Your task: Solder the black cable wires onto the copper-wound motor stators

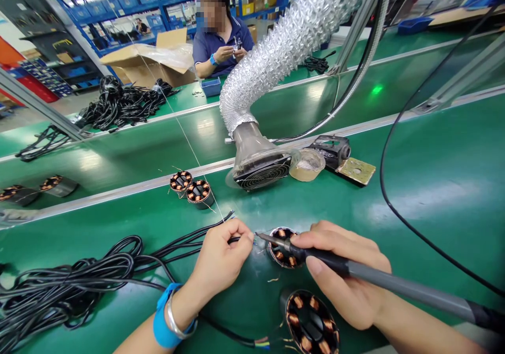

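Note:
My right hand (347,275) grips a soldering iron (379,277) like a pen, its tip pointing left at the wire ends beside a copper-wound motor stator (281,254). Fingers of my left hand (221,259) are pinched on a black cable (173,249) and a thin solder wire, holding the cable's stripped end at the iron's tip. A blue wrist strap (163,317) sits on my left wrist. A second stator (311,325) lies near the bottom edge, under my right hand, with coloured wire ends beside it.
A bundle of black cables (59,291) lies at left. Two more stators (192,186) sit behind, beside a fume extractor fan (260,172) on a silver flexible hose, a small dish (307,165) and an iron stand (335,151). Across the green benches a person (221,38) works.

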The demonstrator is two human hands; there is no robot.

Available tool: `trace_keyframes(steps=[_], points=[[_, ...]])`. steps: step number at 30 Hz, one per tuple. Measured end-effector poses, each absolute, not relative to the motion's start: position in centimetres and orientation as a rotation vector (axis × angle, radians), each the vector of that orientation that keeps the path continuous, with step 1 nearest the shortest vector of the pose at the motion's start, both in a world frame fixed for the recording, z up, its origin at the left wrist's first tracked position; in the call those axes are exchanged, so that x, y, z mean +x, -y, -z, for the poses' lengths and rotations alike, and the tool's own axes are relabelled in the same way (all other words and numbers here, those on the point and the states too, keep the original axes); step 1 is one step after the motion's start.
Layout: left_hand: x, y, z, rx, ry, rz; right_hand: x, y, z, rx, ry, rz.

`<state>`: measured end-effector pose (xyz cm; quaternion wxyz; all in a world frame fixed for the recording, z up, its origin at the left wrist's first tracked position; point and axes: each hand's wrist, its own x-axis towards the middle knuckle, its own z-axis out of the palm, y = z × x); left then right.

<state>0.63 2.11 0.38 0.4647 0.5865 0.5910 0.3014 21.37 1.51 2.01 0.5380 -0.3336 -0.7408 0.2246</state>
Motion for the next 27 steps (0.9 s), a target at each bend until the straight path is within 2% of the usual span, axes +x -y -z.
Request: trace_keyframes(steps=[9,27], points=[[0.67,-2.12,-0.4,1.452,-1.456,-0.739,21.17,-0.83,-1.61,-0.675,1.866,-0.411],[0.58,-2.05,-0.41,1.457,-1.454,-0.744,21.47,-0.84,-1.93,-0.712,1.825,-0.442]])
